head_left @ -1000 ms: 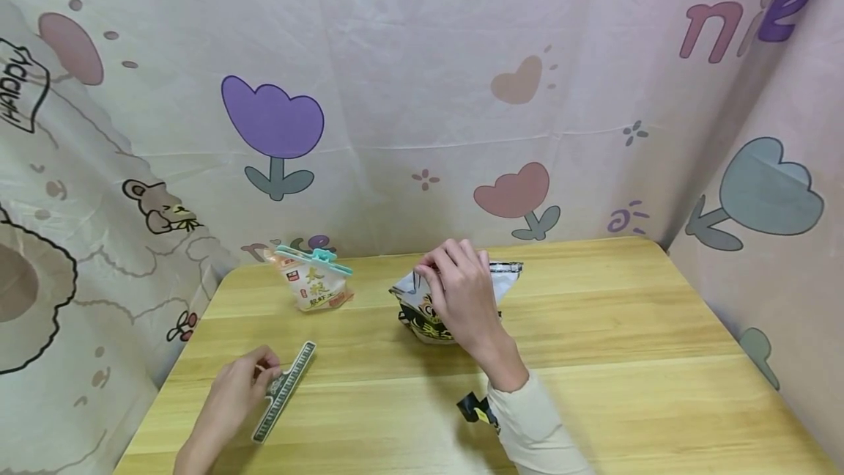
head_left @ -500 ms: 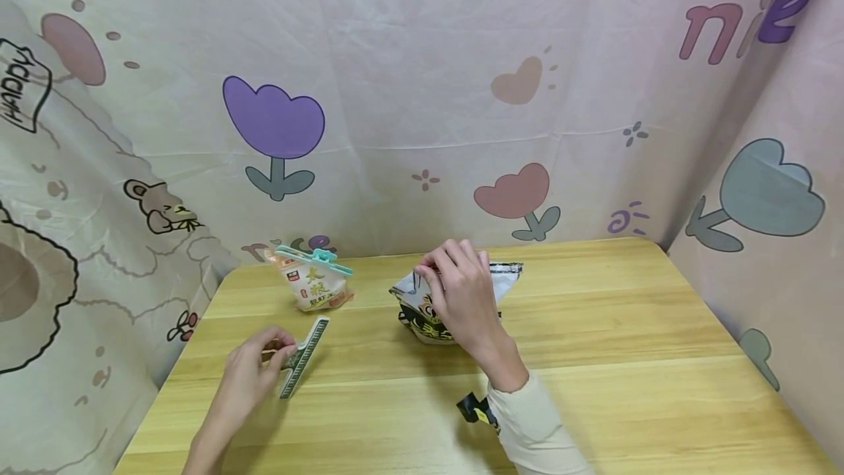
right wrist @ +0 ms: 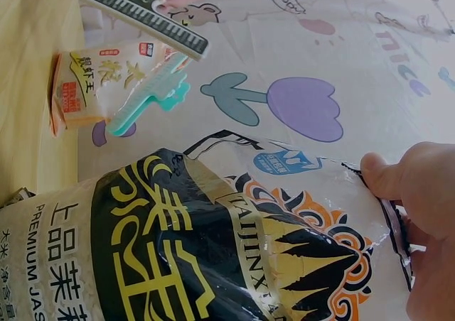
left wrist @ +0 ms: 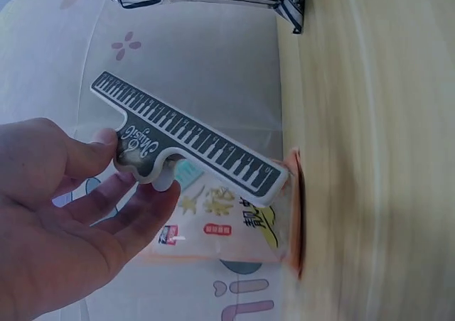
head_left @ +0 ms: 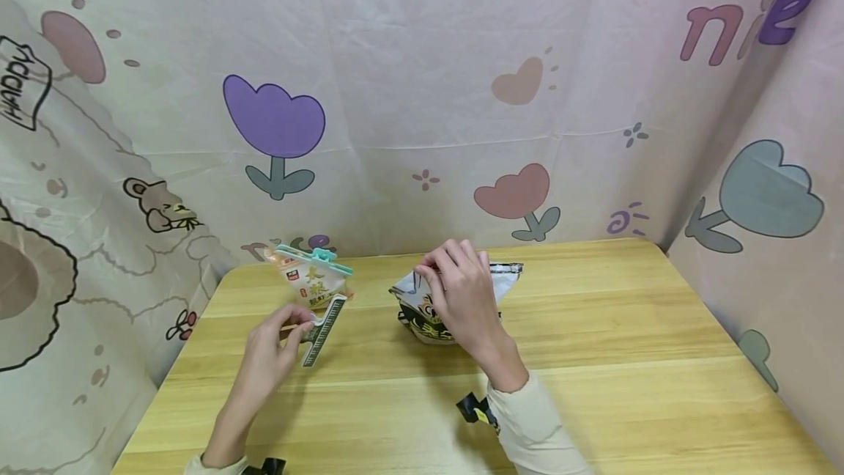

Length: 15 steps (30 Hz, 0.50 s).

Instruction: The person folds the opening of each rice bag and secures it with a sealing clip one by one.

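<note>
My left hand (head_left: pixel 270 350) pinches the grip tab of a black-and-white bag clip (head_left: pixel 324 332) with a piano-key pattern, raised over the table. "Music" is printed on its tab (left wrist: pixel 142 147) in the left wrist view. At the table's middle, my right hand (head_left: pixel 461 299) grips the top edge of an upright rice bag (head_left: pixel 418 321), thumb on the near side. Black, gold and orange print covers that bag (right wrist: pixel 170 243) in the right wrist view. The held clip overlaps the lower part of an orange-and-white food packet (head_left: pixel 313 281) in the head view.
A teal clip (head_left: pixel 316 259) spans the top of the food packet, which stands at the back left of the wooden table (head_left: pixel 626 358). A printed fabric curtain (head_left: pixel 409 94) hangs behind and at both sides.
My left hand has lifted the piano-key clip and carried it away from me and to the right, toward the food packet and rice bag. The right hand and rice bag have stayed put.
</note>
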### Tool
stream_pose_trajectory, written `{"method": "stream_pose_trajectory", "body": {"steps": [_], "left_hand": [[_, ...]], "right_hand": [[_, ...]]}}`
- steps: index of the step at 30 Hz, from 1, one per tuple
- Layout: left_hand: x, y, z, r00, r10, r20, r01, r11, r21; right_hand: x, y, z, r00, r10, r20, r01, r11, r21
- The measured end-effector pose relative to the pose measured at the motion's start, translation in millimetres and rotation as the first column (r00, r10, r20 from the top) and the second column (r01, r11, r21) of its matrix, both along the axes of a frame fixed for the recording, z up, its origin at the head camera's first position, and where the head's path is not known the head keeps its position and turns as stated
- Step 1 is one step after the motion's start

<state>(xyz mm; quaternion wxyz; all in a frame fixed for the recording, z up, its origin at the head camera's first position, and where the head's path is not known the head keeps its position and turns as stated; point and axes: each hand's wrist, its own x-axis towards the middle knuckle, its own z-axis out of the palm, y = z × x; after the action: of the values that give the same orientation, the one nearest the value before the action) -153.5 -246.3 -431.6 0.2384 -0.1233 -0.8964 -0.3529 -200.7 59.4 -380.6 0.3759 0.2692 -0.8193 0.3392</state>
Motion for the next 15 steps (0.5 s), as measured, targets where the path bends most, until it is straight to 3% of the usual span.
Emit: {"method": "stream_pose_trajectory", "body": {"steps": [15], "left_hand": [[-23.6, 28.3, 19.8, 0.996, -0.041, -0.081, 0.052, 0.989, 0.137]], "right_hand": [[0.1, 0.6, 0.4, 1.0, 0.002, 0.018, -0.003, 1.0, 0.008]]}}
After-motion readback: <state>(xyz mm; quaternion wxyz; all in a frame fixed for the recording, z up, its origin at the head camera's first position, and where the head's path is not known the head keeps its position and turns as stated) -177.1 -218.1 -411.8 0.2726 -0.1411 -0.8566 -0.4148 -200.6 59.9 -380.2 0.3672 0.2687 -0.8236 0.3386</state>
